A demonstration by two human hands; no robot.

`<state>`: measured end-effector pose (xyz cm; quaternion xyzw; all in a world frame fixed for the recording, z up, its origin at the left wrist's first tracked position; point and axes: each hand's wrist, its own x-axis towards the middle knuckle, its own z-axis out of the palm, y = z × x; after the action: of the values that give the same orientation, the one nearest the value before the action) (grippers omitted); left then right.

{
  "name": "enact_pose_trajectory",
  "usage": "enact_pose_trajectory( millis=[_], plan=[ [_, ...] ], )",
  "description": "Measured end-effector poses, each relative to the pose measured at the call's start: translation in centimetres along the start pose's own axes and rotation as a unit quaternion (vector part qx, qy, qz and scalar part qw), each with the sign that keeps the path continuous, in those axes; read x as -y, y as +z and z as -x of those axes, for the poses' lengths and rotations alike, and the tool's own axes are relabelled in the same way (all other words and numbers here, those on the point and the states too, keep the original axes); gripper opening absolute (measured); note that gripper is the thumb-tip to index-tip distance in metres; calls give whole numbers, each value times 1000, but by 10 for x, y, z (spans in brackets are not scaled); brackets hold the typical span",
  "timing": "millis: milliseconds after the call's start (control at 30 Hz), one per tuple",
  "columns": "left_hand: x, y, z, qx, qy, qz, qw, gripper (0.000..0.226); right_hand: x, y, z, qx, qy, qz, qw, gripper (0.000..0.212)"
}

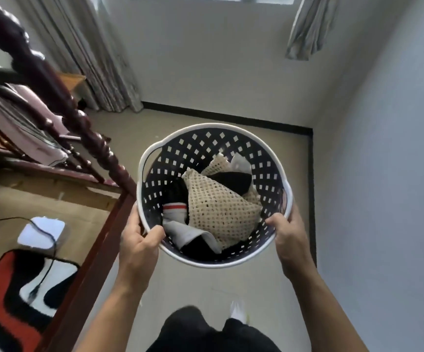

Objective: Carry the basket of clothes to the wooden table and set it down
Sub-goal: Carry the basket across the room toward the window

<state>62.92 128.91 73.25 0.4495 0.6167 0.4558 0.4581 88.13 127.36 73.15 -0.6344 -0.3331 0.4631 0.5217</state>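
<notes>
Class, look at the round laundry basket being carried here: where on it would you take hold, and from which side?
Probably the white rim of the basket, gripped on two opposite sides from outside. Cut-out handles sit at the left and right of the rim. Here the left hand and right hand clamp the near rim, thumbs inside.

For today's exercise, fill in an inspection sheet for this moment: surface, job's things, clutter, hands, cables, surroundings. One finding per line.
Surface: beige floor; no clearly identifiable wooden table in view.
Job's things: round perforated basket, held above the floor, holds a cream mesh garment and grey and black clothes.
Clutter: red, black and white rug at lower left.
Hands: left hand and right hand grip the near rim on opposite sides.
Cables: black cord across the rug.
Surroundings: dark carved wooden post, curtains, white walls.
</notes>
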Motion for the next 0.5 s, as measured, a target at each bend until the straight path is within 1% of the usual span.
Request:
enact_pose_trajectory(
  millis=[133, 300, 367, 433, 500],
  plan=[
    [-9, 12, -67, -50, -11, 35, 998, 54, 25, 34, -86, 59, -7, -2, 998, 78],
    [-5, 21, -177, -100, -31, 71, 992, 61, 41, 92, -204, 121, -23, 26, 992, 76],
    [-11, 24, -228, -108, -25, 76, 991, 56, 50, 117, -251, 130, -25, 33, 991, 77],
    [-20, 27, -280, -112, -23, 75, 991, 45, 63, 139, -296, 129, -26, 36, 991, 77],
    [-36, 31, -328, -112, -24, 79, 990, 42, 79, 157, -336, 120, -33, 33, 992, 77]
  ],
)
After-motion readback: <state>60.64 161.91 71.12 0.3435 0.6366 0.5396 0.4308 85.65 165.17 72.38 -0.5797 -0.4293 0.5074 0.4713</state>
